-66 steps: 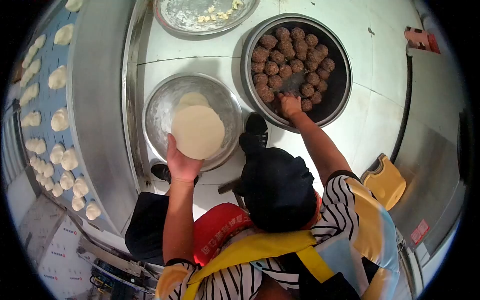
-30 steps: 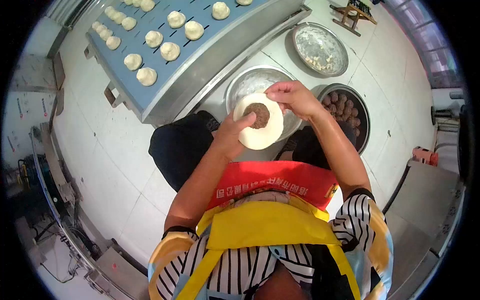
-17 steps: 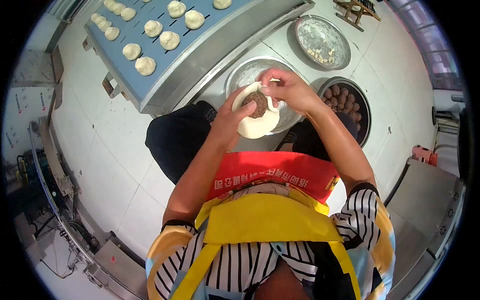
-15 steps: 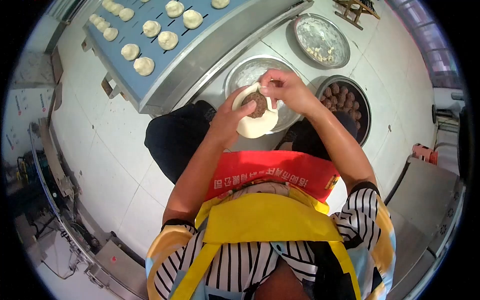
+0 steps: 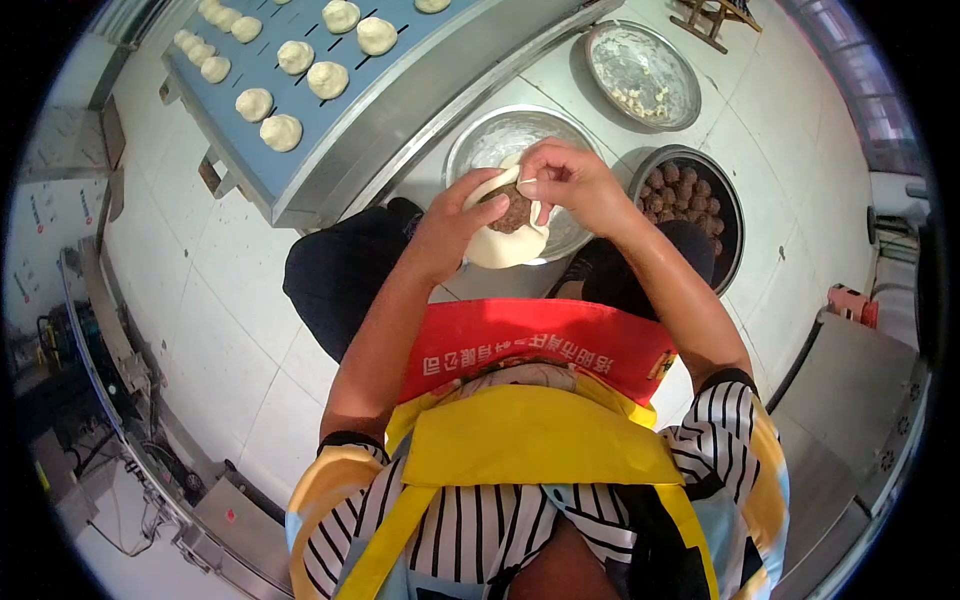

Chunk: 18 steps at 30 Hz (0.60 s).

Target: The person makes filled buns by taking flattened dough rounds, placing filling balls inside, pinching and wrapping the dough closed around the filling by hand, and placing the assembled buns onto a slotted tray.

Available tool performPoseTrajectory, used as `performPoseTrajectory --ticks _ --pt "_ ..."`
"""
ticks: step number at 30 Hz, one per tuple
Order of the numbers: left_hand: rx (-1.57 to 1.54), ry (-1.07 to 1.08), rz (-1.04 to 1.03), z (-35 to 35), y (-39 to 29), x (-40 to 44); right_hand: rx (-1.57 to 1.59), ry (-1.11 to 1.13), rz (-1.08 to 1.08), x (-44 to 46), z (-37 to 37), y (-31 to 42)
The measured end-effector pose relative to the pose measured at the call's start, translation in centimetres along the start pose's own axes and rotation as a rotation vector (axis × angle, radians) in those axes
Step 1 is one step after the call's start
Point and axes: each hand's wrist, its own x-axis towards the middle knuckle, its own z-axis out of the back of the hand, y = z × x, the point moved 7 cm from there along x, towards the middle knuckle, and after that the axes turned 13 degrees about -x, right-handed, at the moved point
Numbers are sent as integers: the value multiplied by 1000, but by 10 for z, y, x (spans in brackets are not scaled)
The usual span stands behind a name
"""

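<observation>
Cupping the dough wrapper [image 5: 497,250] around a dark filling ball [image 5: 513,213], my left hand [image 5: 452,225] has its grip clamped on it; my right hand [image 5: 580,190] pinches the wrapper's edge, fingertips together there. On my feed both things are held above the near side of the metal bowl [image 5: 495,133]. The black pan [image 5: 728,250] stands right of that bowl, the blue belt [image 5: 320,130] to its left.

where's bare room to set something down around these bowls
Free: tiled floor left of the blue surface and left knee; also floor right of the dark tub, bordered by the grey metal unit. Crowded: over the steel bowl, where left hand and right hand hold the dough, and the tub, heaped with brown balls.
</observation>
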Motion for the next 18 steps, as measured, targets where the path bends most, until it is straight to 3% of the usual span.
performPoseTrajectory --ticks 5,8,11,16,18 --pt "63 -94 -123 1 -2 5 -38 -96 -106 -5 4 5" --pt "132 -113 -147 -3 0 5 -90 -21 -144 -4 2 -4" --pt "174 -88 -130 -3 4 2 -207 26 90 -4 -1 10" --pt "256 27 -11 -6 -1 5 -399 33 180 -6 0 11" --pt "352 -117 -139 5 -2 11 -431 5 102 -7 1 8"
